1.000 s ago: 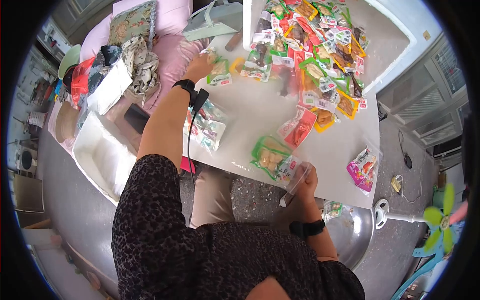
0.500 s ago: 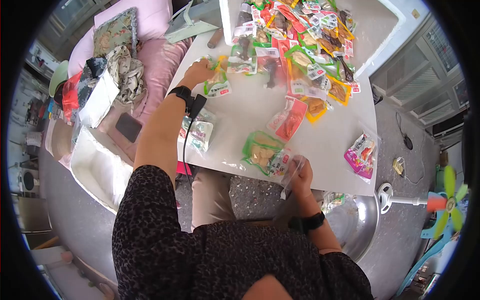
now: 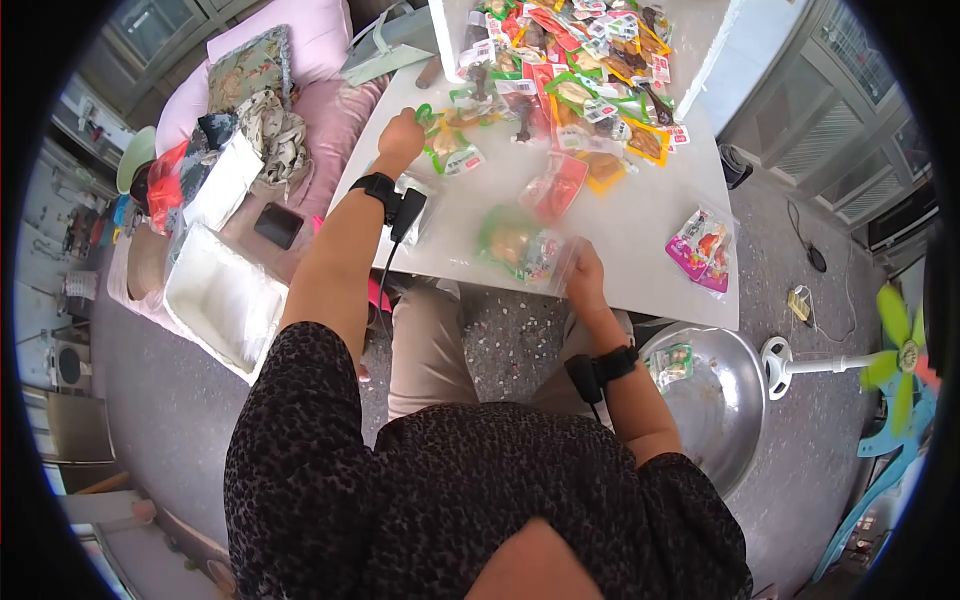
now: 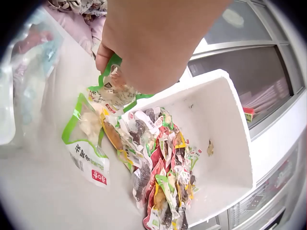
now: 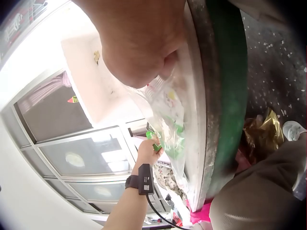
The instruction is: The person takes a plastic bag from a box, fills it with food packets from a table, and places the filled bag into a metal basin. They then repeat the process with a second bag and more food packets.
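In the head view my left hand is at the far left part of the table. The left wrist view shows this hand pinching the green edge of a small food packet; another green-edged packet lies beside it. Near the table's front edge, my right hand grips the rim of a clear bag with a green-edged packet inside, blurred. In the right wrist view the bag hangs from the curled fingers of this hand. A red packet lies just beyond the bag.
A white foam box on its side spills many packets onto the table. A bagged pink packet lies at right. A metal basin, with a packet inside, stands below; an empty foam box is at left.
The head view has shifted. My left hand has drawn slightly away from the neighbouring packets, with a green-edged packet at its fingertips. My right hand still grips the bag, whose contents now look blurred.
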`<state>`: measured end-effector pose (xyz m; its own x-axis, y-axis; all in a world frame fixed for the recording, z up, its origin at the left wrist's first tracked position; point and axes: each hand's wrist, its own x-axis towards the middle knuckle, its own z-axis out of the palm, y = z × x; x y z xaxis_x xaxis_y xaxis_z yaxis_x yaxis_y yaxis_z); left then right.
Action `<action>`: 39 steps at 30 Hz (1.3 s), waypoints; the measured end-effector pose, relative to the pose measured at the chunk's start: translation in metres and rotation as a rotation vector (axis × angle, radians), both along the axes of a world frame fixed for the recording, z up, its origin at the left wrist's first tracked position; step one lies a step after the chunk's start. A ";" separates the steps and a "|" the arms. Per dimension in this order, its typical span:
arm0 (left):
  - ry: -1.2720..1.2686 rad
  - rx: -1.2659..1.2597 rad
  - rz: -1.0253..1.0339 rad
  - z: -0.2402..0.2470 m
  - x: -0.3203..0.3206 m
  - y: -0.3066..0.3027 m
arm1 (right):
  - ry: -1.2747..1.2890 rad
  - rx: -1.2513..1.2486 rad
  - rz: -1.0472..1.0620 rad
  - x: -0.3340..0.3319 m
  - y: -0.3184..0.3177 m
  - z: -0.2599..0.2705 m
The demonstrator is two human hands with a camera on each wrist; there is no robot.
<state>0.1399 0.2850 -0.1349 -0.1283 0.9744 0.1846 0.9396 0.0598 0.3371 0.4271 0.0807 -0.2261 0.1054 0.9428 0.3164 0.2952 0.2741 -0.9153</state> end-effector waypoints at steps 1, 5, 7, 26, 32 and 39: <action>-0.046 0.056 0.004 0.011 0.001 -0.011 | -0.063 0.038 -0.008 0.001 0.001 0.005; -0.648 0.104 -0.064 0.023 0.000 -0.036 | -0.054 0.043 -0.079 0.012 -0.002 0.013; -1.120 -0.052 -0.093 0.041 0.013 -0.068 | 0.142 -0.028 -0.125 0.022 -0.002 0.015; -1.370 -0.618 -0.257 0.003 0.121 -0.250 | 0.767 -0.395 0.432 0.030 -0.051 0.078; -0.988 -0.391 -0.411 -0.044 0.125 -0.261 | 0.849 -0.479 0.153 0.062 -0.092 0.056; -0.496 0.095 -0.499 -0.038 0.145 -0.246 | 0.958 -0.378 0.100 0.088 -0.094 0.042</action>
<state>0.2849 0.0388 -0.1733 0.2382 0.9215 0.3068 0.5818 -0.3883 0.7147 0.5155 -0.0133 -0.1844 0.0726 0.9814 -0.1777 -0.6107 -0.0971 -0.7859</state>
